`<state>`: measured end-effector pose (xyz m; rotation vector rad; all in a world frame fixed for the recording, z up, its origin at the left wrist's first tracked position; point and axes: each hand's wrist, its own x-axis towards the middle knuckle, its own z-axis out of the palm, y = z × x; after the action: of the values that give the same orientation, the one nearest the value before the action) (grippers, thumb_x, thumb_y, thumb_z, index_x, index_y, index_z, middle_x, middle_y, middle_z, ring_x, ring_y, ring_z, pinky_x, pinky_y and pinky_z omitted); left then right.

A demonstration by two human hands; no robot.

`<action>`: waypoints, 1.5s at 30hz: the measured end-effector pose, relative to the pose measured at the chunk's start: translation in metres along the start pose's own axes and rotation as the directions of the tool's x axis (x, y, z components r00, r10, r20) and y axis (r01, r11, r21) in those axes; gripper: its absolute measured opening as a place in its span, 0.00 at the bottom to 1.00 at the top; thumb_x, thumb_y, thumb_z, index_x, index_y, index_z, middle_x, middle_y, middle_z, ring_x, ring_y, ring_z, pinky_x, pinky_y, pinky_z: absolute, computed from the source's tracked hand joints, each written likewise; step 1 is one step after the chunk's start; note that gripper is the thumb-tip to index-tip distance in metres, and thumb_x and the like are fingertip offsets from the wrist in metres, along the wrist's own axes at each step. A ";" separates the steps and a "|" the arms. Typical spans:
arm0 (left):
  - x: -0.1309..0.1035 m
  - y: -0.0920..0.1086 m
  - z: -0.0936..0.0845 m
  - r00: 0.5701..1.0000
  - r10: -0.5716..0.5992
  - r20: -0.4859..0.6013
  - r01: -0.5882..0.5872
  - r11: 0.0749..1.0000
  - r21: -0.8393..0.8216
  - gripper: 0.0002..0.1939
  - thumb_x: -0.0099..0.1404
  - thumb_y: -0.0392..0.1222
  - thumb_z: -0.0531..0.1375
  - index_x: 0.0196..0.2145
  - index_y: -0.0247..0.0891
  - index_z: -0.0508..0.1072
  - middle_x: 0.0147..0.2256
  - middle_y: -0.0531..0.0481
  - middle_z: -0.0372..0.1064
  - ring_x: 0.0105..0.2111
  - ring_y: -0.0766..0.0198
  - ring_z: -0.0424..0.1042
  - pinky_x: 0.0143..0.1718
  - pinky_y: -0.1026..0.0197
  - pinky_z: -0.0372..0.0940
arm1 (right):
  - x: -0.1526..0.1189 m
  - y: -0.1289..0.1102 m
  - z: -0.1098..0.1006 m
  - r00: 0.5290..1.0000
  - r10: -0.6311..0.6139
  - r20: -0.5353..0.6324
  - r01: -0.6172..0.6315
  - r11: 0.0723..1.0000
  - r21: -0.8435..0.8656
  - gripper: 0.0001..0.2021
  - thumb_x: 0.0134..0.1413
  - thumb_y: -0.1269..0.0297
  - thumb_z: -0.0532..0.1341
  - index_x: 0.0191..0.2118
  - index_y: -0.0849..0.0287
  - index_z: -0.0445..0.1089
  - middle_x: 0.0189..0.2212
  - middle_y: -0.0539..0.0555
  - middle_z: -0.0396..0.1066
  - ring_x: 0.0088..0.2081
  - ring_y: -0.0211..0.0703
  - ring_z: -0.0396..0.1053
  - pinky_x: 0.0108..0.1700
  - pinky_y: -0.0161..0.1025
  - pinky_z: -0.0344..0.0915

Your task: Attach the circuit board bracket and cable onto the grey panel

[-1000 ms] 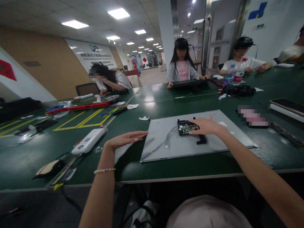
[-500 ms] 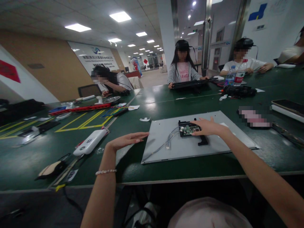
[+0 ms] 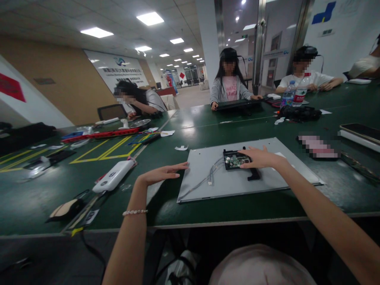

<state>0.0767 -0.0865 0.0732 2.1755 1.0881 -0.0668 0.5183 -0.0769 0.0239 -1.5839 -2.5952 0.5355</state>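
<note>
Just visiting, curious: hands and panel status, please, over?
Left hand at panel edge. Right hand at board. Panel flat on table, cables lying on it.

A glossy dark-green worktop (image 3: 237, 209) carries a flat grey rectangular metal panel (image 3: 231, 182), with a small curved white scrap (image 3: 181, 148) just beyond its far left corner. Left of the panel lie a white oblong plastic device (image 3: 114, 176), a rounded beige-and-black object (image 3: 67, 209) and, farther off, yellow tape lines (image 3: 117, 146) and a long red strip (image 3: 101, 135). Right of the panel lies a blurred pink-and-black flat slab (image 3: 317, 146); well beyond it sit a crumpled black bundle (image 3: 299, 113) and two clear plastic bottles (image 3: 299, 95).
</note>
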 end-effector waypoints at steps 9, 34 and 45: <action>-0.001 0.000 0.001 0.999 0.020 0.038 -0.023 0.997 0.075 0.30 0.68 0.61 0.50 0.64 0.51 0.59 0.69 0.55 0.36 0.67 0.54 0.43 0.65 0.55 0.45 | 0.000 -0.001 0.001 1.000 0.012 -0.013 -0.012 1.000 0.000 0.42 0.52 0.35 0.53 0.69 0.48 0.48 0.67 0.58 0.50 0.67 0.70 0.41 0.60 0.74 0.42; 0.023 0.038 0.034 0.952 -0.305 0.031 0.259 0.854 0.452 0.67 0.47 0.70 0.63 0.70 0.41 0.30 0.68 0.33 0.18 0.67 0.33 0.35 0.60 0.29 0.38 | -0.001 -0.003 0.001 1.000 0.020 -0.008 -0.020 1.000 -0.020 0.44 0.52 0.34 0.52 0.69 0.51 0.47 0.66 0.61 0.52 0.67 0.73 0.41 0.58 0.77 0.42; 0.030 0.021 0.025 0.960 -0.281 0.012 0.246 0.858 0.451 0.64 0.47 0.69 0.64 0.70 0.45 0.33 0.68 0.34 0.22 0.67 0.34 0.35 0.60 0.30 0.38 | 0.006 0.000 0.004 0.999 -0.003 -0.048 0.003 1.000 -0.009 0.43 0.53 0.35 0.53 0.70 0.51 0.45 0.66 0.63 0.53 0.65 0.73 0.47 0.59 0.77 0.40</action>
<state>0.1170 -0.0896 0.0564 2.3738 1.4303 -0.5749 0.5148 -0.0724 0.0192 -1.5750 -2.5684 0.4796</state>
